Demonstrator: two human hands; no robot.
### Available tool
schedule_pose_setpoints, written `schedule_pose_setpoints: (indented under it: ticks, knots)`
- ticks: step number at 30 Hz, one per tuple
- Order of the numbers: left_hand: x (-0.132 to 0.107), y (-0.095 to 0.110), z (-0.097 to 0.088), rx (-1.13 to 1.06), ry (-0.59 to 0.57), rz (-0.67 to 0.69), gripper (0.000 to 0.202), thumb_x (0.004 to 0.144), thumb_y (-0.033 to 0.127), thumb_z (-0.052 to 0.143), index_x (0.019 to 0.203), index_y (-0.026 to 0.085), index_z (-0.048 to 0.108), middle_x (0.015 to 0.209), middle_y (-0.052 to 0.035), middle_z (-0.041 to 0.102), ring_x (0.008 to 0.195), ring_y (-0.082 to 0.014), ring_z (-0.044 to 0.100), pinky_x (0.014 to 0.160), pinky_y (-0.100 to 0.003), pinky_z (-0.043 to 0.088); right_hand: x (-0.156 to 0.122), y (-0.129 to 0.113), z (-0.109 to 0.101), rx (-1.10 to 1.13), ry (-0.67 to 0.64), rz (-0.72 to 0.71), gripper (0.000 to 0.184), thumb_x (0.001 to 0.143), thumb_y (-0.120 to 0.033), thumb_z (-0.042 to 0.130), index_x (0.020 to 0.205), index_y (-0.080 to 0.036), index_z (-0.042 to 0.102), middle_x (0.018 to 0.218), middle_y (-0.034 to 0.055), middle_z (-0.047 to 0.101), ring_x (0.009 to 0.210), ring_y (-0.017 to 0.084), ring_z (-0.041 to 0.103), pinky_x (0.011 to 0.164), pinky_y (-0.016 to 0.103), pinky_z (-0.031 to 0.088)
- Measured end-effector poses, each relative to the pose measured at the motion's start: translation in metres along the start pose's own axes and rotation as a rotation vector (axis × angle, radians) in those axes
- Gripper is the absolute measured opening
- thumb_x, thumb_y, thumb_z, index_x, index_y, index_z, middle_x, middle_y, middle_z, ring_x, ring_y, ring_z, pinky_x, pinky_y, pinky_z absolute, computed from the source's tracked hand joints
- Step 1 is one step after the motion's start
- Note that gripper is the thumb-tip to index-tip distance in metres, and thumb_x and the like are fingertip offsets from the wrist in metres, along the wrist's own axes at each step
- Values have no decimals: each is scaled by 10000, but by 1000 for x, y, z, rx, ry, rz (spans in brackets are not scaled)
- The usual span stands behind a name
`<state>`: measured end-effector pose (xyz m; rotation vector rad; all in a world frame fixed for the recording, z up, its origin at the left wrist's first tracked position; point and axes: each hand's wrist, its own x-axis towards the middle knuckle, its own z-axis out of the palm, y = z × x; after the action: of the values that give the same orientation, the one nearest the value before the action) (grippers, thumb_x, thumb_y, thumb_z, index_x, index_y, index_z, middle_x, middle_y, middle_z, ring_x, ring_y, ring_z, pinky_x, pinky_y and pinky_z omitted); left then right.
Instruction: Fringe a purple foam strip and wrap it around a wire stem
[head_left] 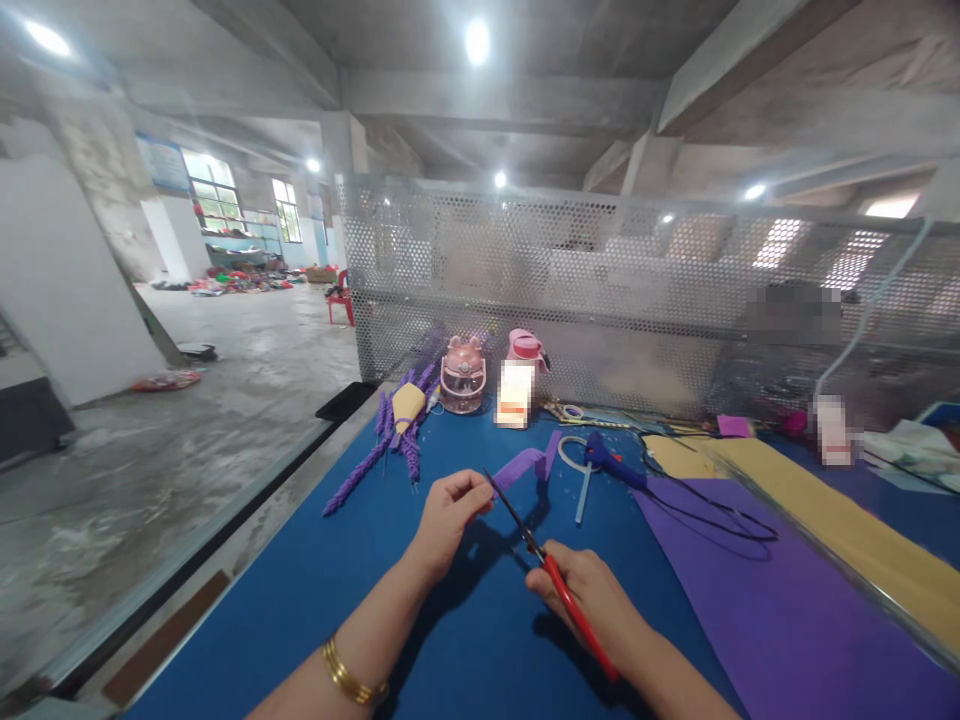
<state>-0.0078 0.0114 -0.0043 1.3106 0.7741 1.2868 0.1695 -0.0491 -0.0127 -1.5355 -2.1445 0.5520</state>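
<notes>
My left hand [448, 512] pinches one end of a purple paper strip [525, 463] that trails away across the blue table [315, 590]. My right hand [592, 592] grips red-handled scissors [551, 578]. Their dark blades point up and left, and the tips reach the strip right beside my left fingers. A gold bangle [351, 677] circles my left wrist.
A large purple sheet [780, 610] and a yellow sheet [840, 530] lie to the right. A blue glue gun [611, 462] with a black cord sits behind them. Purple lavender-like stems [375, 455], pink bottles [463, 376] and a perforated metal screen [637, 290] stand at the back. The table's left edge drops to a concrete floor.
</notes>
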Motion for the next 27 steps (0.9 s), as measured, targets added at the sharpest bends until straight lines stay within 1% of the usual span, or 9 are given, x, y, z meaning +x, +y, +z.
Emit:
schedule_pose_setpoints:
  ticks: [4, 7, 10, 14, 20, 24, 27]
  knots:
    - [1, -1, 0, 3, -3, 3, 214, 720, 315, 593, 592, 152, 543, 540, 23, 476, 530, -92, 423, 526, -211, 312, 0, -1, 0, -31, 4, -2, 384, 817, -543, 372, 615, -224, 302, 488, -52, 364, 444, 99, 268, 447, 221, 198]
    - [1, -1, 0, 25, 13, 3, 217, 708, 317, 592, 578, 156, 528, 538, 22, 467, 518, -93, 404, 514, -212, 302, -1, -1, -1, -87, 27, 12, 326, 810, -467, 408, 618, -223, 310, 495, -58, 352, 456, 98, 242, 452, 222, 188]
    - [0, 1, 1, 55, 37, 18, 213, 706, 315, 584, 578, 155, 528, 547, 20, 474, 518, -92, 386, 514, -212, 294, -2, -2, -2, -85, 29, 28, 274, 778, -405, 460, 626, -221, 326, 503, -64, 358, 462, 95, 248, 450, 214, 196]
    - [-2, 6, 3, 89, 52, 44, 219, 723, 319, 569, 581, 157, 531, 545, 24, 471, 513, -91, 368, 509, -215, 285, -4, -3, -3, 0, -11, -13, 266, 766, -417, 469, 647, -220, 336, 516, -68, 361, 464, 91, 263, 442, 204, 212]
    - [-4, 12, 4, 128, 58, 66, 233, 726, 335, 572, 585, 153, 541, 550, 22, 474, 526, -96, 382, 516, -219, 298, -5, -3, -4, 60, -15, -30, 237, 766, -383, 467, 659, -216, 337, 529, -70, 356, 479, 89, 262, 445, 200, 220]
    - [-3, 9, 2, 129, 46, 68, 221, 739, 312, 566, 590, 151, 540, 553, 27, 477, 525, -89, 370, 521, -217, 292, -5, -2, -4, 63, -20, -32, 244, 775, -404, 443, 659, -213, 344, 535, -66, 361, 482, 89, 267, 449, 203, 227]
    - [-1, 3, 2, 54, 51, 39, 210, 733, 311, 577, 600, 153, 540, 561, 28, 490, 530, -89, 392, 524, -213, 300, -4, 0, -3, 65, -22, -56, 267, 789, -432, 430, 665, -210, 350, 539, -65, 370, 483, 87, 270, 451, 203, 232]
